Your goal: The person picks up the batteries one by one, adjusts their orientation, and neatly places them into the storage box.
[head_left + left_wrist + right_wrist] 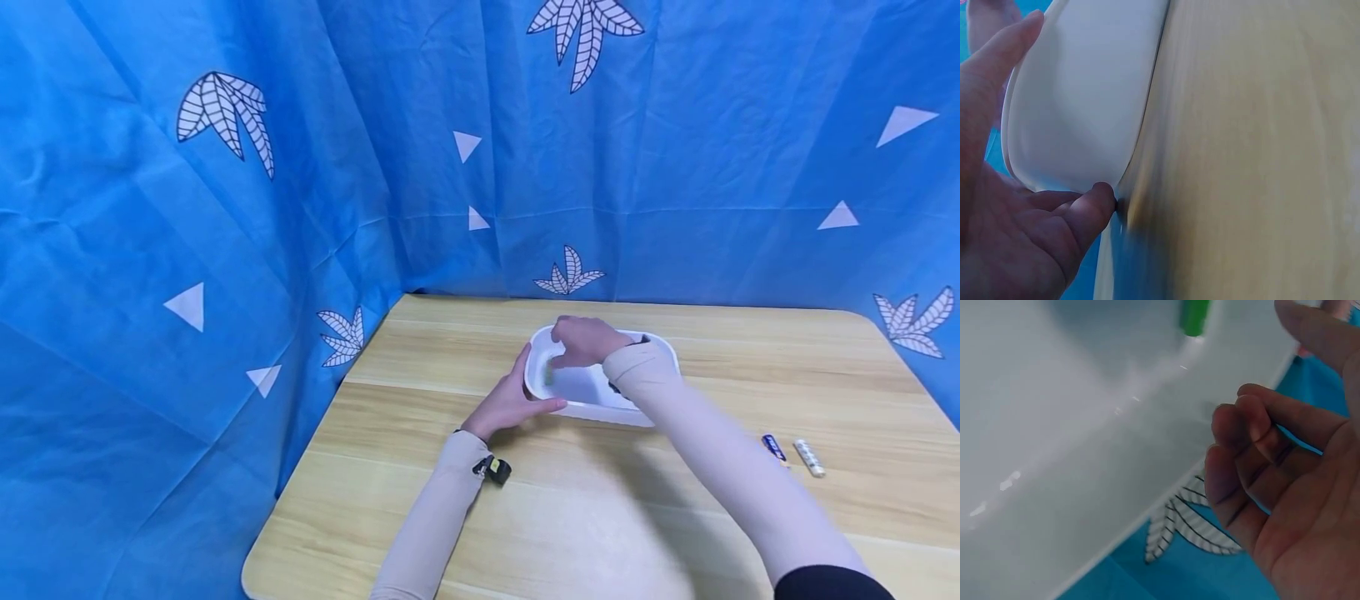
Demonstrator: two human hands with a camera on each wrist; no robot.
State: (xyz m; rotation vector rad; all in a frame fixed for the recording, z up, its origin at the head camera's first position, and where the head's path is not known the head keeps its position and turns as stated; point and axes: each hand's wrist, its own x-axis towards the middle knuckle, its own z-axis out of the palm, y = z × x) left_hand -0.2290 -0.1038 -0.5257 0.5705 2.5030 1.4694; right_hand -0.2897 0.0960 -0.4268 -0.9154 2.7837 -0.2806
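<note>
A white plastic tub (611, 413) sits on the wooden table. My left hand (506, 406) grips its left end, thumb along the front side and fingers around the far side; the left wrist view shows the tub's outer wall (1085, 94) between thumb and fingers. Over the tub's interior is my right hand (588, 340), its fingers loosely curled with nothing between them in the right wrist view. A small green cylinder (1195, 317) lies inside the tub near the left end, apart from the right fingertips (1229, 425).
To the right on the table (750, 533) lie a blue battery-like cylinder (774, 448) and a whitish patterned one (810, 458), side by side. A blue curtain (450, 167) with white leaf prints hangs behind the table and along its left side.
</note>
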